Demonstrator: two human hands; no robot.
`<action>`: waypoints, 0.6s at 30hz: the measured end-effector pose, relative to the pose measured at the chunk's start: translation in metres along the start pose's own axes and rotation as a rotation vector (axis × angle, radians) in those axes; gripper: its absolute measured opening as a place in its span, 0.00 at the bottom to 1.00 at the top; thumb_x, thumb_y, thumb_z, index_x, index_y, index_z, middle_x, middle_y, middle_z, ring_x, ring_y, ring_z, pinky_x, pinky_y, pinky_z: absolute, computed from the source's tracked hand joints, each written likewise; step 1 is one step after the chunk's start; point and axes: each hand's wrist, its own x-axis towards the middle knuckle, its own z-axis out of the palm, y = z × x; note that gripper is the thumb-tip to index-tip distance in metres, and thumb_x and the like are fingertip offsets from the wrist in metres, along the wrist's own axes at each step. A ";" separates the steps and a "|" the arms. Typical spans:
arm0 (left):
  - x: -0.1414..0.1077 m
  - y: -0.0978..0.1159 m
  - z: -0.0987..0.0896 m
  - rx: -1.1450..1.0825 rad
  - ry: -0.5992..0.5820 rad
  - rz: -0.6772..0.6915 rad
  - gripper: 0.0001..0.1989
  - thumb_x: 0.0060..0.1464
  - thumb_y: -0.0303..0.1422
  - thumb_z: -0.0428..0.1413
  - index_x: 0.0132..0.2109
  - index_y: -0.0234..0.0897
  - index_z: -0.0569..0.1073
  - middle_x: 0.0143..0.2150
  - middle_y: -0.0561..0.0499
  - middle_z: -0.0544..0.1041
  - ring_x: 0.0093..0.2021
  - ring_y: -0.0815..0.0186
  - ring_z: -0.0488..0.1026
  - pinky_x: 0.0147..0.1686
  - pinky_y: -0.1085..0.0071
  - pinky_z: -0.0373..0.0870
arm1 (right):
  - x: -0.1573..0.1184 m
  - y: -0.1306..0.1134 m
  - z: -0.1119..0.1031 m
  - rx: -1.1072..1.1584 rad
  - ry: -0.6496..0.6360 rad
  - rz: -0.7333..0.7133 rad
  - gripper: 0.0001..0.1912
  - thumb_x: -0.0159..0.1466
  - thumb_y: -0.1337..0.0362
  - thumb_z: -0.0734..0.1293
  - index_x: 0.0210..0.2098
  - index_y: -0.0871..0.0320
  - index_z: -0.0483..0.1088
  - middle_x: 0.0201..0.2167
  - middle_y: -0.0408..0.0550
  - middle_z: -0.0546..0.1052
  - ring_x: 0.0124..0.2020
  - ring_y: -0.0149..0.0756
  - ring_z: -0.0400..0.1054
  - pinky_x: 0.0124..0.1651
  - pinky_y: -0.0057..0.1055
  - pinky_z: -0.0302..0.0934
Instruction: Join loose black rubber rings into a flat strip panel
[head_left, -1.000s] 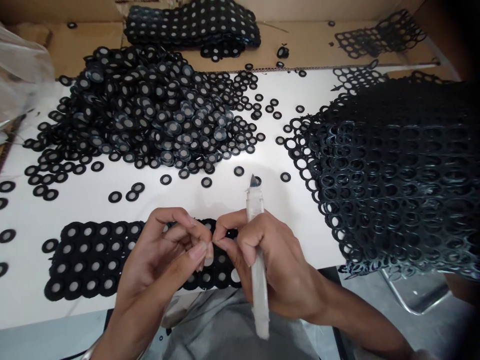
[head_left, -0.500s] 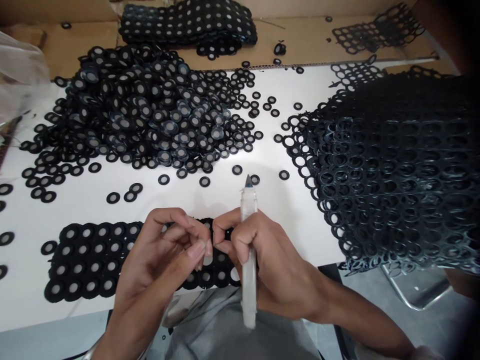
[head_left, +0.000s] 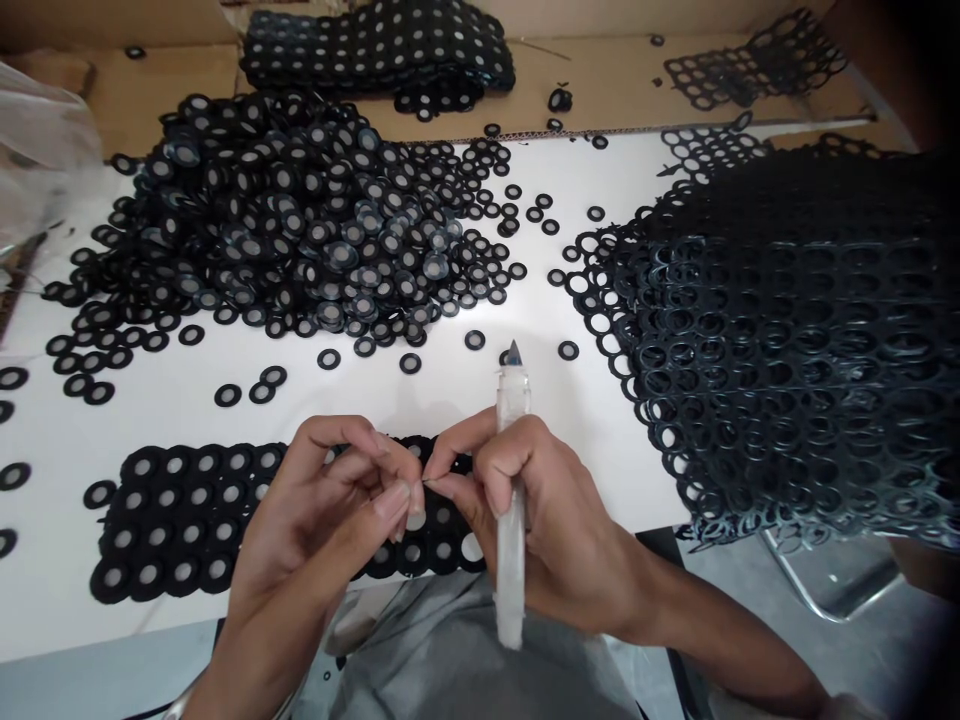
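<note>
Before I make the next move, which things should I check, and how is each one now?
1. White knife held in right hand: ok.
2. Blade pointing away from left hand: ok.
3. Grip where both hands meet: cannot tell, too small to see.
4. Dotted black sheet fully visible: not ok, hands cover part.
5. White table free of loose discs: not ok, several lie beyond the sheet.

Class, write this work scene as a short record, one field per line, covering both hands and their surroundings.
left hand: fingertips meet the right's; anything pinched too small to tell
right hand: holds knife, blade pointing away from the person
beneath hands: dotted black sheet, partly hidden
beyond, left: heap of black discs, pale centres
right side: stacked black mesh
surface: white table
</note>
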 end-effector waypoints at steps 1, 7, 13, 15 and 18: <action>0.000 0.000 0.000 0.001 0.000 0.007 0.08 0.71 0.33 0.67 0.51 0.50 0.76 0.37 0.55 0.79 0.38 0.69 0.74 0.40 0.79 0.75 | 0.000 0.000 0.000 0.005 -0.004 0.002 0.20 0.72 0.77 0.70 0.47 0.48 0.58 0.51 0.49 0.76 0.44 0.37 0.77 0.42 0.33 0.73; 0.001 -0.001 0.000 0.007 0.008 0.023 0.08 0.71 0.32 0.67 0.51 0.48 0.76 0.36 0.54 0.77 0.37 0.68 0.74 0.40 0.76 0.75 | 0.002 -0.001 0.000 0.005 -0.004 -0.012 0.20 0.72 0.75 0.72 0.46 0.48 0.58 0.50 0.49 0.76 0.42 0.37 0.75 0.39 0.33 0.70; 0.001 -0.001 0.001 0.009 0.007 0.022 0.09 0.71 0.32 0.68 0.51 0.48 0.76 0.36 0.54 0.77 0.37 0.68 0.74 0.39 0.76 0.75 | 0.005 -0.004 -0.002 -0.079 -0.025 -0.030 0.19 0.72 0.76 0.70 0.46 0.49 0.59 0.48 0.47 0.75 0.39 0.35 0.72 0.36 0.31 0.63; 0.002 -0.001 0.003 0.015 0.014 0.023 0.08 0.71 0.32 0.67 0.51 0.48 0.76 0.36 0.54 0.77 0.37 0.68 0.74 0.40 0.76 0.75 | 0.005 -0.004 -0.003 -0.098 -0.037 -0.024 0.19 0.71 0.77 0.69 0.46 0.49 0.58 0.47 0.46 0.74 0.37 0.34 0.70 0.35 0.31 0.62; 0.003 -0.002 0.003 0.018 0.019 0.023 0.08 0.71 0.32 0.67 0.50 0.48 0.76 0.36 0.54 0.77 0.37 0.68 0.74 0.39 0.76 0.75 | 0.005 -0.005 -0.005 -0.137 -0.062 -0.023 0.20 0.69 0.74 0.72 0.46 0.48 0.58 0.46 0.46 0.74 0.38 0.35 0.70 0.36 0.31 0.62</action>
